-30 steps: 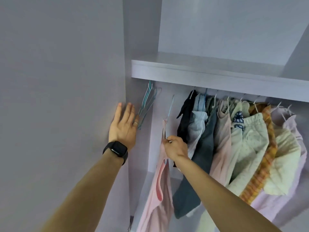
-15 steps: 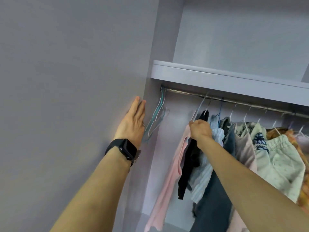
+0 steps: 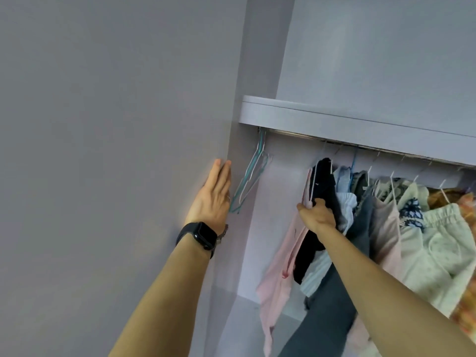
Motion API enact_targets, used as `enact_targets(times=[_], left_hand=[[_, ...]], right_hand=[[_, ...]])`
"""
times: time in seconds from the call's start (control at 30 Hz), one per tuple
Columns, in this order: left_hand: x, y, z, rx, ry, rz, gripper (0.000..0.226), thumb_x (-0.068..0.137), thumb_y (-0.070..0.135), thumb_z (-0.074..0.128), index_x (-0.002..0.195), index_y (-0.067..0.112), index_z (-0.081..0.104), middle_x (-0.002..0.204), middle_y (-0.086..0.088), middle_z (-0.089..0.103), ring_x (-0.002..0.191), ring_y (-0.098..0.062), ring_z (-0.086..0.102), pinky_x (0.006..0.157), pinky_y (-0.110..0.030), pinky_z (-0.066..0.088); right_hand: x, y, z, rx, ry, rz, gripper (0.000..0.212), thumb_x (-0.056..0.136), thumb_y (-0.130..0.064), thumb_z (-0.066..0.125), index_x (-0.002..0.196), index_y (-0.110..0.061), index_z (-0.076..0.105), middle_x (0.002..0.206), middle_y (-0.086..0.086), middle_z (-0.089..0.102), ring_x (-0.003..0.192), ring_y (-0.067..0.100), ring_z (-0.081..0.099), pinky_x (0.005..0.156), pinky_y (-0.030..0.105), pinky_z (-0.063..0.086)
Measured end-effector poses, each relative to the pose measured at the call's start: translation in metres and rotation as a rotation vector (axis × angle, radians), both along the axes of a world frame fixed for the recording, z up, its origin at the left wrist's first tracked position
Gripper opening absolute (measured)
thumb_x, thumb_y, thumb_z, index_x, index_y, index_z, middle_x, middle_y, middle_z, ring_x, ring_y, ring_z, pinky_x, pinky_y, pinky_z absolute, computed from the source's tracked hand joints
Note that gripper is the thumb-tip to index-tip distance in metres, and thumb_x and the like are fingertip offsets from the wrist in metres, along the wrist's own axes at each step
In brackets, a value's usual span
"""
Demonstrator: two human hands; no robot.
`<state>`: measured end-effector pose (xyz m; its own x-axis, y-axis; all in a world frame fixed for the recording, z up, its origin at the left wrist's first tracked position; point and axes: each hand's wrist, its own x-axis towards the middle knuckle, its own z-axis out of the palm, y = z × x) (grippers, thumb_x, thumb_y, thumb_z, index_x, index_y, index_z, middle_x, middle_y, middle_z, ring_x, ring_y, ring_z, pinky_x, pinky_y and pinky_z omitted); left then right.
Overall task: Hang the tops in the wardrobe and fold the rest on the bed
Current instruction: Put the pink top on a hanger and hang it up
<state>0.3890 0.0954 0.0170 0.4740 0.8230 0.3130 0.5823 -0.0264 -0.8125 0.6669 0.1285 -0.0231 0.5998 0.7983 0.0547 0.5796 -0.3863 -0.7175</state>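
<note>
- R hand [image 3: 318,215]: grip clamped on pink top [image 3: 278,279], below rail [image 3: 360,144].
- L hand [image 3: 213,199]: grip apart, flat on panel [image 3: 128,150].
- Garments [image 3: 412,228] hung along rail; folding unseen.

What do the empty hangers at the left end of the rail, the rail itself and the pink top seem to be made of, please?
Empty hangers: thin wire, probably plastic-coated, going by the slim teal and white outlines.
Rail: polished metal, judging by its bright glint under the shelf.
Pink top: soft matte fabric, perhaps cotton knit; it hangs in limp folds.
</note>
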Motion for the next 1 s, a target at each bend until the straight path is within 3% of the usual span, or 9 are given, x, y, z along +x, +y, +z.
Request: enact_targets(times=[0.1, 0.2, 0.37, 0.5, 0.57, 0.7, 0.83, 1.0], left_hand=[[0.002, -0.009, 0.01, -0.133, -0.07, 0.03, 0.071, 0.1, 0.056, 0.022, 0.159, 0.016, 0.018, 0.165, -0.023, -0.005, 0.146, -0.05, -0.023, 0.088, -0.071, -0.04], [0.008, -0.029, 0.019, -0.324, -0.348, 0.023, 0.064, 0.099, 0.052, 0.027, 0.158, 0.027, 0.021, 0.167, -0.015, 0.003, 0.15, -0.04, -0.02, 0.101, -0.062, -0.038], [0.041, -0.085, 0.031, -0.579, -0.894, -0.069, 0.06, 0.097, 0.039, 0.04, 0.156, 0.036, 0.027, 0.164, -0.003, 0.021, 0.154, -0.025, 0.004, 0.117, -0.061, -0.012], [0.075, -0.135, 0.033, -0.702, -1.035, -0.24, 0.057, 0.098, 0.041, 0.044, 0.153, 0.039, 0.032, 0.159, 0.001, 0.033, 0.15, -0.023, 0.02, 0.122, -0.056, 0.005], [0.092, -0.156, 0.029, -0.75, -1.095, -0.341, 0.053, 0.097, 0.039, 0.046, 0.15, 0.039, 0.039, 0.156, 0.004, 0.038, 0.147, -0.021, 0.027, 0.123, -0.052, 0.01], [0.127, -0.208, -0.002, -0.939, -1.065, -0.534, 0.047, 0.099, 0.036, 0.047, 0.146, 0.033, 0.047, 0.151, 0.005, 0.045, 0.139, -0.018, 0.039, 0.119, -0.044, 0.026], [0.153, -0.261, -0.038, -1.187, -0.879, -0.744, 0.047, 0.098, 0.033, 0.051, 0.145, 0.029, 0.049, 0.15, 0.001, 0.048, 0.135, -0.021, 0.045, 0.111, -0.044, 0.037], [0.177, -0.343, -0.071, -1.373, -0.592, -1.008, 0.046, 0.094, 0.026, 0.057, 0.139, 0.024, 0.055, 0.137, -0.001, 0.059, 0.121, -0.025, 0.056, 0.1, -0.039, 0.044]], right_hand=[[-0.005, -0.044, 0.016, -0.009, 0.05, 0.052, 0.07, 0.098, -0.044, 0.057, 0.156, -0.016, 0.028, 0.152, 0.019, 0.038, 0.134, 0.04, 0.044, 0.112, 0.044, 0.04], [-0.012, -0.1, 0.043, 0.032, 0.068, 0.144, 0.064, 0.098, -0.041, 0.059, 0.154, -0.018, 0.035, 0.152, 0.013, 0.042, 0.134, 0.032, 0.047, 0.111, 0.038, 0.038], [-0.017, -0.196, 0.087, 0.182, 0.031, 0.206, 0.049, 0.097, -0.038, 0.062, 0.143, -0.024, 0.051, 0.148, 0.0, 0.049, 0.135, 0.02, 0.046, 0.11, 0.031, 0.035], [-0.013, -0.286, 0.096, 0.321, -0.089, 0.165, 0.033, 0.097, -0.032, 0.064, 0.129, -0.024, 0.064, 0.128, -0.005, 0.062, 0.115, 0.019, 0.058, 0.096, 0.031, 0.044], [-0.014, -0.323, 0.088, 0.378, -0.138, 0.091, 0.025, 0.096, -0.023, 0.066, 0.12, -0.019, 0.069, 0.124, -0.003, 0.066, 0.116, 0.019, 0.059, 0.102, 0.037, 0.046], [-0.017, -0.403, 0.053, 0.206, -0.208, -0.138, 0.024, 0.096, -0.023, 0.067, 0.12, -0.019, 0.071, 0.132, -0.001, 0.065, 0.125, 0.02, 0.053, 0.107, 0.024, 0.032], [-0.039, -0.486, 0.015, 0.125, -0.22, -0.382, 0.023, 0.094, -0.02, 0.069, 0.117, -0.018, 0.075, 0.128, 0.0, 0.068, 0.122, 0.028, 0.055, 0.098, 0.019, 0.033], [-0.091, -0.599, -0.034, 0.027, -0.117, -0.724, 0.024, 0.096, -0.027, 0.066, 0.12, -0.024, 0.073, 0.13, -0.005, 0.066, 0.124, 0.024, 0.055, 0.099, 0.021, 0.035]])
